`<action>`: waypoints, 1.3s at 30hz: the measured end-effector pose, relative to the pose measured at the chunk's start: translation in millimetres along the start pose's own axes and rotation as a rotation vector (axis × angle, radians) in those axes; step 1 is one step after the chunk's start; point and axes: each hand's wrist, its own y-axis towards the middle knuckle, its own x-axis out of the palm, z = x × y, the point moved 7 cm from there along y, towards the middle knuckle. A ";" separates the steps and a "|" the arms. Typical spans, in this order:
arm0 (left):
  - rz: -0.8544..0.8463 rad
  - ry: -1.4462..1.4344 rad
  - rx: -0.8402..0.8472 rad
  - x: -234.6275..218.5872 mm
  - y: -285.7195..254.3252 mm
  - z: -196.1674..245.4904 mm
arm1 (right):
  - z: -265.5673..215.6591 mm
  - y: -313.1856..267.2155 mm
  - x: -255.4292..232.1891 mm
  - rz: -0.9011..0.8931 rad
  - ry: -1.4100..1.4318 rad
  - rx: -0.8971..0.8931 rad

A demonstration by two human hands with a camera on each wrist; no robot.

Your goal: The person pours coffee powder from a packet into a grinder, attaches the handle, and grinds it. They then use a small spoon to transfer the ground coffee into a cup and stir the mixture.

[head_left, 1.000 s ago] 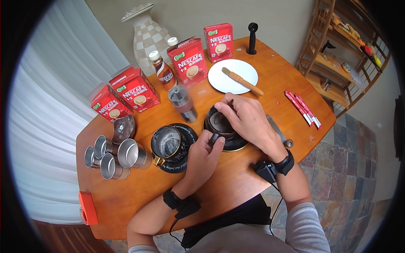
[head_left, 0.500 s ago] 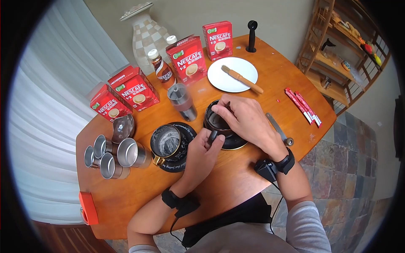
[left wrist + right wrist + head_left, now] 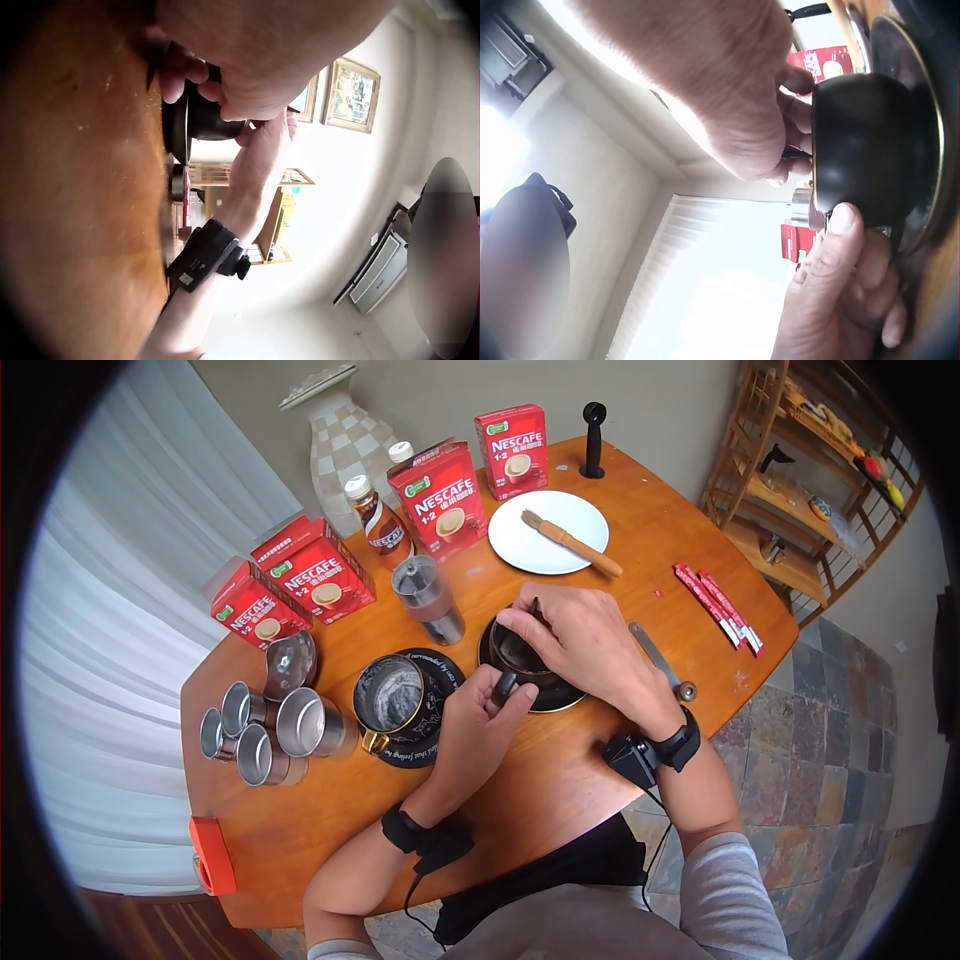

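A black cup [image 3: 870, 146] with a thin gold rim stands on a black saucer [image 3: 930, 161] in front of me. My left hand [image 3: 475, 730] grips its handle [image 3: 503, 688], the thumb against the cup's side. Over the rim, my right hand [image 3: 590, 645] pinches a thin dark handle [image 3: 796, 152] between curled fingers. That utensil's lower end is hidden in the cup, so I cannot tell its kind. To the left, a second black cup [image 3: 390, 695] with a gold handle sits on a lettered black saucer [image 3: 425, 750]; pale residue coats its inside.
Beyond the cups stand a metal hand grinder [image 3: 428, 600], red Nescafe boxes [image 3: 440, 500], a coffee bottle [image 3: 380, 520] and a white plate [image 3: 515, 545] bearing a wooden-handled brush [image 3: 570, 542]. Several metal cups [image 3: 310, 722] are at left. Red sachets [image 3: 715, 610] and a metal crank [image 3: 655, 660] lie right.
My right fingers and the thin handle have shifted slightly left over the cup. The left hand keeps its grip on the cup handle. The whole head view has moved a little.
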 end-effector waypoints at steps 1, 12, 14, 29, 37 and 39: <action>0.008 -0.001 -0.009 0.2 -0.7 0.4 | -0.3 0.0 0.0 -0.002 -0.005 0.000; 0.014 0.052 0.021 -0.6 0.5 -4.1 | -0.6 -1.6 1.5 -0.052 0.004 -0.029; 0.003 0.064 0.028 -1.5 1.4 -7.2 | -1.0 -1.5 1.4 -0.052 0.009 -0.033; 0.053 0.063 0.057 0.3 -1.4 -2.7 | -6.3 -3.7 2.5 -0.074 -0.010 -0.069; 0.008 0.095 0.060 -0.1 -0.1 -6.2 | -6.9 -3.3 1.6 -0.074 -0.013 -0.071; 0.010 0.111 0.062 -0.7 0.1 -6.2 | -5.4 -2.7 2.1 -0.075 -0.009 -0.061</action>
